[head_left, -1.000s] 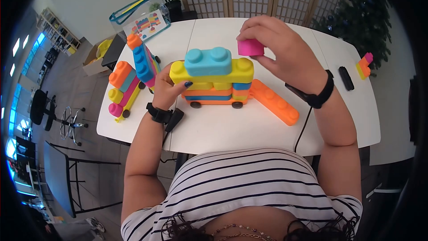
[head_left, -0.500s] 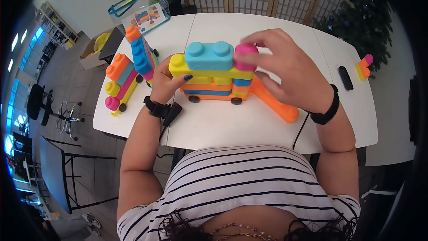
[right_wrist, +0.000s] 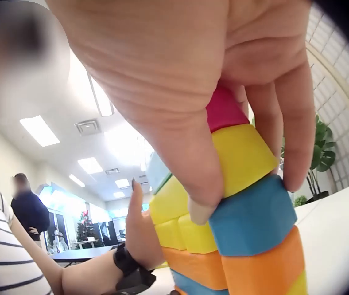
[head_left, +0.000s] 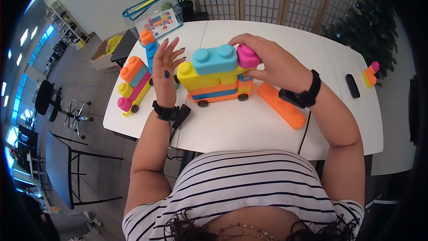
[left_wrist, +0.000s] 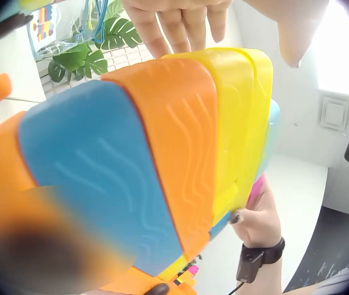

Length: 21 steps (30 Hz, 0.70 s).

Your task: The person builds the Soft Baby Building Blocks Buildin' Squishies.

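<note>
A wheeled block vehicle (head_left: 214,90) of yellow, orange and blue layers stands mid-table. On its top sit a light blue block (head_left: 215,59) and, at the right end, a pink block (head_left: 248,56). The right hand (head_left: 278,64) grips that right end, thumb on the near side and fingers behind; in the right wrist view its thumb presses by the yellow block (right_wrist: 243,158). Beside the vehicle's left end, the left hand (head_left: 166,73) is raised with fingers spread, holding nothing. In the left wrist view the left hand's fingers (left_wrist: 180,27) show above the yellow layer (left_wrist: 239,110).
An orange long block (head_left: 281,106) lies right of the vehicle. Left are a multicoloured block build (head_left: 133,82) and a blue block stack (head_left: 151,53). A black case (head_left: 352,85) and small block piece (head_left: 371,74) lie far right; a clear bag (head_left: 162,20) is at the back.
The pink block has come down onto the vehicle's right end. My left hand has let go of the left end and spread its fingers. The vehicle now sits slightly turned.
</note>
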{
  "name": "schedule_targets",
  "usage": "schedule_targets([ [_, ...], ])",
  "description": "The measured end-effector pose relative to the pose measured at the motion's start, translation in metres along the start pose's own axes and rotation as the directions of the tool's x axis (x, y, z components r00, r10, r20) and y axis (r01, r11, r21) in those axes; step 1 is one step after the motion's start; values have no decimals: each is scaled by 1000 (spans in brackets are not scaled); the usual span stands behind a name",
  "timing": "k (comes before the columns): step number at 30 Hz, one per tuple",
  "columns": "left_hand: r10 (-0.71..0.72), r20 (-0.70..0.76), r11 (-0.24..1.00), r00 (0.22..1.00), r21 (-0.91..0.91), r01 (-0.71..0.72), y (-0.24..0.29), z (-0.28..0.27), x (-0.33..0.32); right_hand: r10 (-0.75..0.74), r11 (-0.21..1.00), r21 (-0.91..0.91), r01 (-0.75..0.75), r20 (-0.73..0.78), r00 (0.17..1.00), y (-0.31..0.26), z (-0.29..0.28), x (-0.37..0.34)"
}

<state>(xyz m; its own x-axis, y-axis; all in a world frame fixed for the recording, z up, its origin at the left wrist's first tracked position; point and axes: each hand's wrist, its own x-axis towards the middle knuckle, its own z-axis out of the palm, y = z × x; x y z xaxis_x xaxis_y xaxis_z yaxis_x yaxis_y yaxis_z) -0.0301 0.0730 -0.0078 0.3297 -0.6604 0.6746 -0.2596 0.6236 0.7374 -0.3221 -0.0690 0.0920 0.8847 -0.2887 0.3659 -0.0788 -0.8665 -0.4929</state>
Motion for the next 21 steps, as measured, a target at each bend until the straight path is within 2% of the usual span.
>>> schedule_targets([
  [1,-37,-59,999,998,-35,35,2,-1,1,-1,1000,2,1,-3,1000,7,-1,6],
  [2,27,-108,999,994,-24,-30,0,-2,1,-23,999,23,23,12,1000,15,-2,13],
  [3,26,-106,999,994,-22,-29,1,-3,0,-46,998,45,44,27,999,21,-4,19],
  [4,60,-136,998,989,-28,-64,2,-3,0,-3,993,117,-5,68,998,23,-10,23],
  [9,181,-215,983,960,-3,-186,-5,-18,-5,75,988,131,-79,38,997,63,-34,19],
  [11,323,-266,946,908,128,-299,-7,-24,-6,134,987,98,-127,-73,988,82,-49,6],
  [12,320,-270,947,908,131,-295,-5,-29,-5,176,981,104,-166,-90,980,92,-59,-2],
  [13,363,-307,924,880,238,-299,-2,-34,-1,217,972,111,-205,-107,970,101,-69,-11],
  [14,410,-337,892,847,343,-295,1,-36,3,244,970,36,-241,-147,959,112,-77,-20],
  [15,410,-342,891,846,349,-290,8,-35,7,248,967,-3,-253,-188,950,123,-85,-30],
  [16,339,-436,918,834,346,-192,17,-33,11,297,952,-4,-305,-217,930,130,-93,-39],
  [17,268,-527,938,807,332,-95,21,-35,13,271,957,-39,-289,-248,930,140,-100,-47],
  [18,153,-564,956,811,293,23,21,-42,14,282,948,-73,-311,-264,922,151,-106,-55],
  [19,157,-567,954,808,300,25,17,-47,14,294,936,-108,-334,-281,914,159,-112,-61],
  [21,-97,-531,930,842,254,267,10,-53,13,322,922,-113,-371,-310,895,166,-116,-70],
])
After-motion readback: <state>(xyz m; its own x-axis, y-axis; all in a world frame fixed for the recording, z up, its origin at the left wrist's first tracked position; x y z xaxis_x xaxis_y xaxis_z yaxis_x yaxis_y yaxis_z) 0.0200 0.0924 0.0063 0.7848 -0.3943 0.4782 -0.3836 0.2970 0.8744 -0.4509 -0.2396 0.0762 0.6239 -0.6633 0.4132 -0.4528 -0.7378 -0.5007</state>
